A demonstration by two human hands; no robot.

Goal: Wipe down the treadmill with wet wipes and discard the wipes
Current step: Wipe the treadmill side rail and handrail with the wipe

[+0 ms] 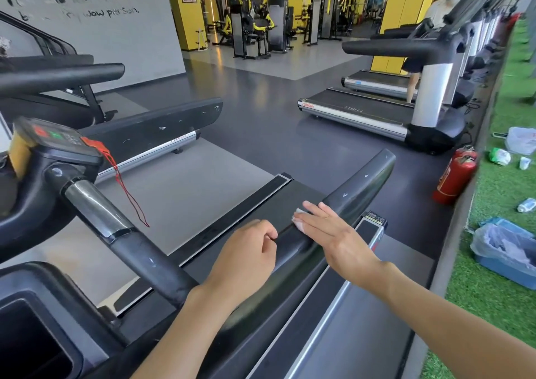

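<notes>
Right hand (333, 233): flat on top of the black side rail (356, 193), palm down, fingers (314, 207) stretched out straight and pressing a white wet wipe (298, 219) against the rail. Not a closed grip, just a flat press.
Wet wipe: crumpled and small, only its edge peeks out on the left of the right hand, squeezed between the fingers and the rail's top.
Left hand (246, 251): just left of the right one, nearer the camera, curled over the same rail, with its fingers (266, 228) bent down over the far side. It looks clenched round the rail and carries no wipe.
Side rail: long, glossy and black, running from near left up to far right, with both hands on its middle stretch.
Treadmill belt (275, 207): dark, showing beyond the rail, between the two handrails.
Console (55, 141): far left, red and green buttons, with a red safety cord (127, 193) dangling from it.
Front handlebar (116, 228): silver and black, slanting down from the console toward the near left.
Bin (504, 251): blue, lined with a clear bag, on the green turf at the right, well apart from the hands.
Fire extinguisher (455, 175): red, on the floor at the right, beside the turf's edge.
Other treadmills (362, 112): far right, in a row, with a person (441, 10) on one.
</notes>
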